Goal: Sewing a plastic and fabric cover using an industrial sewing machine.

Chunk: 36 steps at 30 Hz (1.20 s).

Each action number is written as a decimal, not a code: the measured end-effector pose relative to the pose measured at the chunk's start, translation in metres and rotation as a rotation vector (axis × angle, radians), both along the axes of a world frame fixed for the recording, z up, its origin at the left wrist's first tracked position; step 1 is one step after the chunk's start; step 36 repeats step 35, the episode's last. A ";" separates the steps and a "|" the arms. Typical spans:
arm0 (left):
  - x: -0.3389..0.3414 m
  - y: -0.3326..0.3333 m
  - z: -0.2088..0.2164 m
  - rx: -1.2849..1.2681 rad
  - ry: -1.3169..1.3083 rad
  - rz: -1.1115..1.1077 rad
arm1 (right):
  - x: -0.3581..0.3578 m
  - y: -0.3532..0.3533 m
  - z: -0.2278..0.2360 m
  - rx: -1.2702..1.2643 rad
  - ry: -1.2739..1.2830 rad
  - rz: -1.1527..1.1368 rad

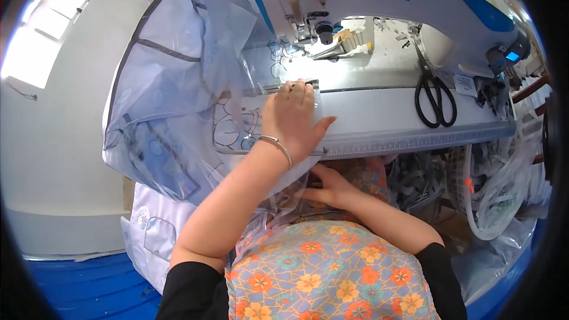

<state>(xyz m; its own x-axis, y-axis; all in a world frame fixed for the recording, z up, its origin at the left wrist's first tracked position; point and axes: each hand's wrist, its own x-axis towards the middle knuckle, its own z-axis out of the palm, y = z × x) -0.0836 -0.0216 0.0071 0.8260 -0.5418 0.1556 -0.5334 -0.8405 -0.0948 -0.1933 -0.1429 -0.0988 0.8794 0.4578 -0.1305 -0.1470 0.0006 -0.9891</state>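
My left hand [291, 120] lies palm down on clear plastic sheeting [243, 120] on the sewing machine's table, its fingers stretched toward the needle area and its thumb held out. Grey binding strips edge the large pale blue and clear piece [172, 68] that spreads out to the left and hangs over the table edge. Below the front edge, my right hand [335, 189] is beside the hanging plastic, thumb and forefinger apart. Its other fingers are partly hidden. The white and blue sewing machine [391, 9] stands ahead, its lamp lighting the metal bed.
Black scissors [435, 98] rest on the table at the right. A ruler strip [415, 138] runs along the front edge. Thread snippets and scraps are scattered on the bed. A basket [459, 178] with clear plastic strips stands at the lower right. A white printed piece [151, 225] hangs lower left.
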 end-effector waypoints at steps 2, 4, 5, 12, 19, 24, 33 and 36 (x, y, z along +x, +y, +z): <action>-0.002 0.001 -0.008 0.032 -0.005 0.027 | 0.001 0.013 0.003 0.196 0.132 0.004; 0.001 0.001 -0.011 0.067 -0.023 0.048 | -0.002 0.014 0.006 0.396 0.252 0.004; 0.004 0.002 -0.011 0.017 -0.022 0.044 | -0.004 0.013 0.009 0.388 0.253 -0.010; 0.024 -0.010 -0.019 -0.090 -0.054 -0.026 | -0.001 0.003 0.016 0.265 0.255 -0.073; -0.014 0.020 0.010 -0.221 0.048 -0.170 | -0.027 -0.143 0.022 -0.443 0.226 -0.243; -0.072 0.019 0.032 -0.438 0.164 -0.296 | -0.131 -0.338 -0.015 -0.718 0.123 -1.423; -0.093 0.020 0.038 -0.441 0.166 -0.288 | -0.087 -0.421 -0.026 -1.498 -0.174 -1.354; -0.097 0.025 0.037 -0.440 0.150 -0.277 | -0.083 -0.443 -0.031 -1.361 0.228 -1.086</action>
